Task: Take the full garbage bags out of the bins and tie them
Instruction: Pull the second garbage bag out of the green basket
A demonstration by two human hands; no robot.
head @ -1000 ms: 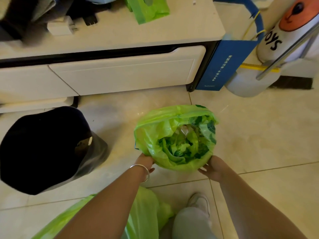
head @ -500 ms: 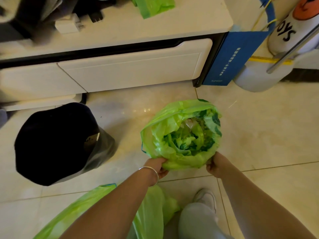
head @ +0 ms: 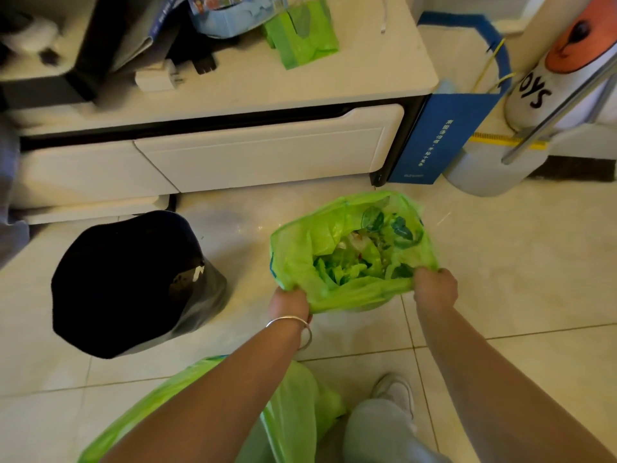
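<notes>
A full green garbage bag point(head: 300, 255) sits open on the tiled floor at centre, with crumpled green and white rubbish visible inside. My left hand point(head: 289, 303) grips the near left part of its rim; a silver bangle circles that wrist. My right hand point(head: 434, 286) grips the near right part of the rim. The rim is stretched between both hands. The bin under the bag is hidden by the plastic. A second green bag point(head: 293, 416) lies under my left forearm at the bottom.
A black-lined bin point(head: 127, 282) stands on the floor to the left. A low white cabinet point(head: 260, 155) with drawers runs behind, with folded green bags point(head: 300, 38) on top. A blue board point(head: 430, 138) and a dustpan point(head: 484, 168) stand at the right. My shoe point(head: 395, 392) is near the bottom.
Both hands have closed on the near rim of the green bag and pulled it apart and upward, so the opening is wider. The camera view has tilted up slightly.
</notes>
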